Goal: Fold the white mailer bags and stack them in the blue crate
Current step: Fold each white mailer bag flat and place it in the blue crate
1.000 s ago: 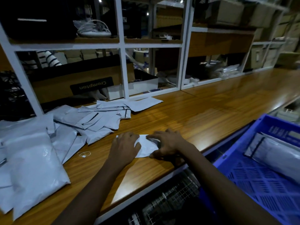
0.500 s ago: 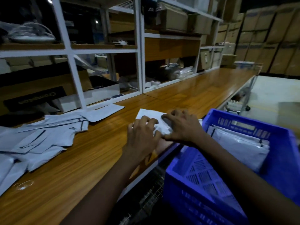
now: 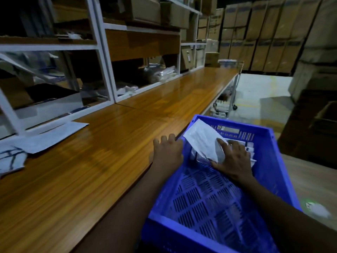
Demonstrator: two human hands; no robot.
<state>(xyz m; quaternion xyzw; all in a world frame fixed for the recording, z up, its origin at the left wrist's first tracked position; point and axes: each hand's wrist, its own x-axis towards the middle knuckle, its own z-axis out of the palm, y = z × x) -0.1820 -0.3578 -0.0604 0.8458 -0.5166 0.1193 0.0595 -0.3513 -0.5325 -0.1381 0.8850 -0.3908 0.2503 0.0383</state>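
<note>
1. Two hazards, as I judge them: the folded bag (image 3: 204,143) may spring open if my right hand (image 3: 233,159) releases it before it lies flat. Tilted, it may also slide off the stack (image 3: 252,154).
2. My right hand pinches the bag's lower end, thumb on top. The bag slants up and leftward inside the blue crate (image 3: 279,161), above the stack.
3. My left hand (image 3: 168,152) rests on the table (image 3: 109,152) edge beside the crate, fingers loosely bent, holding nothing.
</note>
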